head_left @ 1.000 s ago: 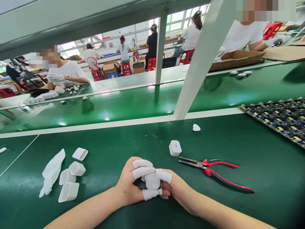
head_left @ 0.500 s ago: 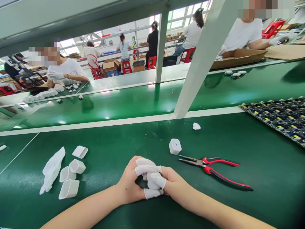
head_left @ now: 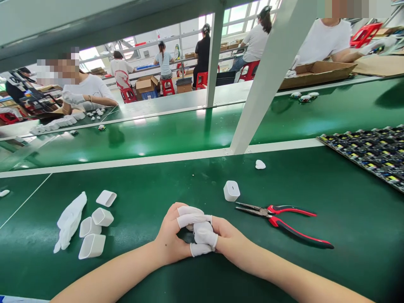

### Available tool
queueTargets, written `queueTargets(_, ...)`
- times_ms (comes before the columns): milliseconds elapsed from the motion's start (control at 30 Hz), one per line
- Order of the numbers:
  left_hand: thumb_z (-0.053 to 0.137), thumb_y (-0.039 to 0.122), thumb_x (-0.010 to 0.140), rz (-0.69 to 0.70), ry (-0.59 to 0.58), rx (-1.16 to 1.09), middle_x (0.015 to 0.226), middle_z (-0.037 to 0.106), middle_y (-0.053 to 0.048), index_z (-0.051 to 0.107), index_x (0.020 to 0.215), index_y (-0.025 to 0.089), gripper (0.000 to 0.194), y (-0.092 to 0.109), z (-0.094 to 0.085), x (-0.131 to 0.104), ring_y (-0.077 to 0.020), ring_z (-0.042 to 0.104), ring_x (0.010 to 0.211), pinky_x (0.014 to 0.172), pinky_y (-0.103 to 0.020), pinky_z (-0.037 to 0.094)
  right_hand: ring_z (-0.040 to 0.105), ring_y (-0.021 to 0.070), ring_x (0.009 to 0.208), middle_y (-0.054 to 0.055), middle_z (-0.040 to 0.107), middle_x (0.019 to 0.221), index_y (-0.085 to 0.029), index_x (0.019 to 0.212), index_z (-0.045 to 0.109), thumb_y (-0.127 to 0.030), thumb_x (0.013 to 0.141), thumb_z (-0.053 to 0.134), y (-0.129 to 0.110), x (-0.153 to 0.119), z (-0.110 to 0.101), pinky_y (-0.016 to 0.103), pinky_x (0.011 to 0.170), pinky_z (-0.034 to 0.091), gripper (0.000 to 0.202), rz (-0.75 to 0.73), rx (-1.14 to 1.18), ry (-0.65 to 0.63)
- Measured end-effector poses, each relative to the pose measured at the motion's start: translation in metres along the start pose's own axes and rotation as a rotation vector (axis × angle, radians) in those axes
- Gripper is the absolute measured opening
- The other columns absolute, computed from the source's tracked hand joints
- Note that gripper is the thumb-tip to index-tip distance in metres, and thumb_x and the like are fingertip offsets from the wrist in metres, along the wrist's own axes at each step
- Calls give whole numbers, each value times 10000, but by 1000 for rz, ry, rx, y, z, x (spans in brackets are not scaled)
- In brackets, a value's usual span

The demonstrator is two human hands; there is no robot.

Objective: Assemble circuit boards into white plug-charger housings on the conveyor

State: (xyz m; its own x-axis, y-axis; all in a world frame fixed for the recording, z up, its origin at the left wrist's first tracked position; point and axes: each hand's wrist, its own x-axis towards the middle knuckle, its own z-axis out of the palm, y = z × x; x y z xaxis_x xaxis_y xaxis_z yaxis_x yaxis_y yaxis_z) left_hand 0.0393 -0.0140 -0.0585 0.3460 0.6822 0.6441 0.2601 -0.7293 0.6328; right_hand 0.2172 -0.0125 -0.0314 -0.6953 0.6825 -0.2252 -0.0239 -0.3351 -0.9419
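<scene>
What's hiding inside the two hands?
A small white piece shows between the left hand and right hand. White-covered fingers hide some of it, and I can't see what's behind it.

My finger covers (head_left: 190,220) look like matt cloth. Toward the far edge of the smooth table (head_left: 151,181), a white plastic casing (head_left: 231,192) looks smooth; the pliers (head_left: 263,212) have dull metal tips.

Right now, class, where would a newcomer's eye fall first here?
Probably on the red-handled pliers, lying open right of centre on the green worktop. Next come the left hand and right hand, in white finger covers, holding a white piece at lower centre. A panel packed with dark components stands out at far right.
</scene>
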Motion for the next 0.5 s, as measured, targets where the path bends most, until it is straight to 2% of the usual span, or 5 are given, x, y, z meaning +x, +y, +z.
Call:
queueTargets(167, 738, 506, 715, -97, -13, -85, 984, 652, -100, 632, 1082, 233, 469, 1, -1, 0, -212, 613, 880, 673, -307, 539, 302, 98, 631, -28, 381, 726, -169, 863, 501, -493, 839, 570, -8, -3, -6, 246, 586, 275, 331, 118, 67, -104)
queueTargets(267, 746, 484, 716, -106, -10, -68, 1000, 646, -97, 625, 1100, 231, 475, 0, -2, -1, -210, 611, 894, 692, -312, 539, 284, 87, 602, -38, 374, 701, -163, 852, 503, -418, 839, 561, -5, 0, -6, 244, 573, 258, 262, 107, 124, -86)
queueTargets(400, 771, 435, 705, -26, 8, -3, 1000, 658, -86, 614, 1134, 240, 496, -1, -1, -2, -204, 605, 897, 733, -324, 535, 337, 103, 681, -29, 411, 764, -167, 883, 508, -342, 814, 612, -6, -1, -5, 248, 626, 287, 215, 58, -7, -61)
queueTargets(500, 754, 499, 700, -56, 16, -42, 987, 662, -87, 635, 1099, 241, 489, 0, 0, -2, -204, 605, 878, 713, -322, 539, 323, 103, 668, -31, 393, 753, -172, 827, 487, -357, 838, 583, -17, -3, -8, 257, 622, 283, 208, 109, -58, -154)
